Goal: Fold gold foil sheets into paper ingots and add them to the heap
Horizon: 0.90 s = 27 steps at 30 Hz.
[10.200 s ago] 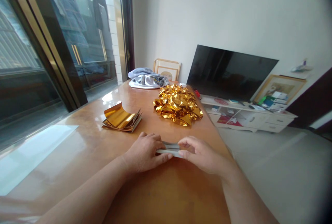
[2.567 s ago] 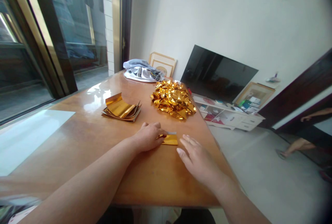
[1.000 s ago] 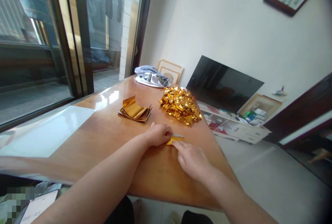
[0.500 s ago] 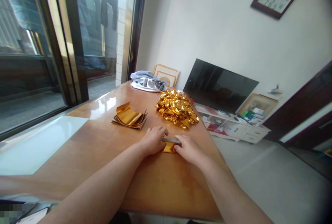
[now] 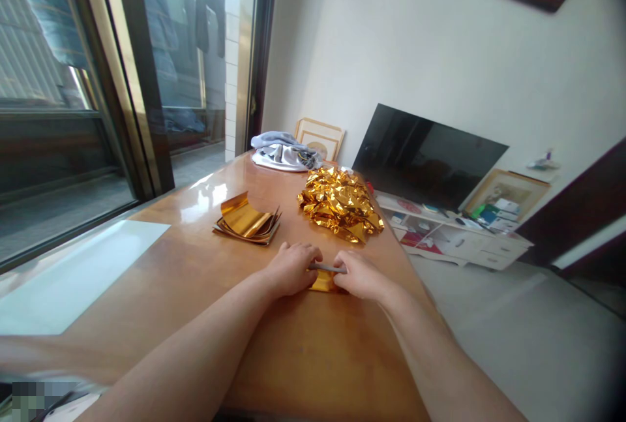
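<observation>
A small sheet of gold foil paper (image 5: 323, 281) lies on the wooden table in front of me, its far edge raised as a narrow grey strip. At its left end, my left hand (image 5: 295, 268) has its fingers closed on that edge. My right hand (image 5: 359, 275) pinches the right end, with thumb and fingers curled round it. Parts of the sheet under both hands are hidden. Beyond my left hand rests a stack of flat gold foil sheets (image 5: 244, 218), the top one curling up. A heap of crumpled or folded gold foil pieces (image 5: 340, 203) lies beyond my right hand.
Folded grey-blue clothing (image 5: 281, 151) sits at the far end of the wooden table (image 5: 313, 357). A pale white sheet or panel (image 5: 98, 275) lies along the left side. The table's right edge runs close to my right arm. A television (image 5: 425, 158) stands on a white cabinet (image 5: 454, 239) beyond.
My right hand's fingers have curled in more tightly over the raised edge of the foil paper. The view has shifted slightly; the stack and heap stay where they were.
</observation>
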Motion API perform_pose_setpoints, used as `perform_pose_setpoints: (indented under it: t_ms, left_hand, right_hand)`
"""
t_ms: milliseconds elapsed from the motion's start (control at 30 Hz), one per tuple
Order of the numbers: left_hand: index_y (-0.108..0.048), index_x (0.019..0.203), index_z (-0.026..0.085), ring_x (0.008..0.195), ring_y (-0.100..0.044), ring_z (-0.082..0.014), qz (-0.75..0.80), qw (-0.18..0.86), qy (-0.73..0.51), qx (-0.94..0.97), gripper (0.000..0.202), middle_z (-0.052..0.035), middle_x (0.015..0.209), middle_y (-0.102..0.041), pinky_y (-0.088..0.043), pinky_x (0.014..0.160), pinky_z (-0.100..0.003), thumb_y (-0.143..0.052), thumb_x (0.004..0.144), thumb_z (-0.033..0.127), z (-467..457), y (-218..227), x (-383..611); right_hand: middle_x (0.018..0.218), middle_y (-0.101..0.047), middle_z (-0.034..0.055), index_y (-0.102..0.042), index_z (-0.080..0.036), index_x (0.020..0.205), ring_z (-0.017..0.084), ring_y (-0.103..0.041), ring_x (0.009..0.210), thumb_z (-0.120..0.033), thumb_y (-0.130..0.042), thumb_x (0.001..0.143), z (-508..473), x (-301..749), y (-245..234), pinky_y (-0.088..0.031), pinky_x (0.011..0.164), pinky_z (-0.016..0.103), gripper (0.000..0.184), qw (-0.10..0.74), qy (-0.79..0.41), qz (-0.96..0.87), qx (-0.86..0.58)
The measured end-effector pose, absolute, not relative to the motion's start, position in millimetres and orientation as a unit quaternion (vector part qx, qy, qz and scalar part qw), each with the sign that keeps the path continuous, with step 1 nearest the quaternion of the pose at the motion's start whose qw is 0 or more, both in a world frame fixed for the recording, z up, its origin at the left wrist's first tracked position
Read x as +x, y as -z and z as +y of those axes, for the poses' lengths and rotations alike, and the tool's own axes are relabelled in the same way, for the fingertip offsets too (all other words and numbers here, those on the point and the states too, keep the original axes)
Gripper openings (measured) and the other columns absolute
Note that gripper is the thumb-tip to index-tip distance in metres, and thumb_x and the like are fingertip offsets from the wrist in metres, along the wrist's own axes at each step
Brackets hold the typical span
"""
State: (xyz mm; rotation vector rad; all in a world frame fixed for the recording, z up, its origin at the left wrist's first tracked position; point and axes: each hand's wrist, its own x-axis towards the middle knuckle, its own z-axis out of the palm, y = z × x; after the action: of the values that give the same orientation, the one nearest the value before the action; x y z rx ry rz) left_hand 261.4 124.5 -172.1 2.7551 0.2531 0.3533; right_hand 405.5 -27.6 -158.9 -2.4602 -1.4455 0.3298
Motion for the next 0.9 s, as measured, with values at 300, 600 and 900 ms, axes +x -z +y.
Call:
perform_pose_setpoints:
  t_ms: [300, 600, 900]
  left_hand:
    - [-0.072, 0.096, 0.025, 0.094, -0.063, -0.0240, 0.081, 0.182, -0.128, 0.971, 0.023, -0.0062, 0.099, -0.069, -0.043, 0.077, -0.032, -0.055, 0.081, 0.026, 124.2, 176.2, 263.7]
    - [-0.068, 0.092, 0.024, 0.071, -0.063, -0.0166, 0.104, 0.356, -0.082, 0.925, 0.023, 0.0011, 0.076, -0.070, -0.039, 0.059, -0.023, -0.051, 0.077, 0.020, 121.9, 173.7, 259.0]
    - [-0.058, 0.101, 0.019, 0.059, -0.056, -0.0120, 0.135, 0.455, -0.100, 0.875, 0.029, 0.0024, 0.071, -0.064, -0.031, 0.047, -0.019, -0.057, 0.073, 0.015, 118.6, 183.3, 262.7]
  right_hand:
    - [0.076, -0.060, -0.0014, -0.059, -0.019, 0.074, 0.013, -0.052, 0.072, -0.014, -0.057, 0.072, -32.5, 414.2, 174.8, -0.033, 0.060, 0.023, 0.006, 0.234, -0.105, -0.528, -0.810]
    - [0.076, -0.062, -0.0022, -0.060, -0.020, 0.078, 0.015, -0.055, 0.071, -0.014, -0.048, 0.077, -39.6, 417.3, 171.1, -0.040, 0.062, 0.024, 0.013, 0.374, -0.178, -0.526, -0.743]
    - [0.101, -0.064, 0.0038, -0.063, -0.021, 0.106, 0.020, -0.060, 0.093, -0.010, -0.050, 0.077, -33.8, 419.1, 182.5, -0.048, 0.081, 0.033, 0.034, 0.385, -0.074, -0.540, -0.745]
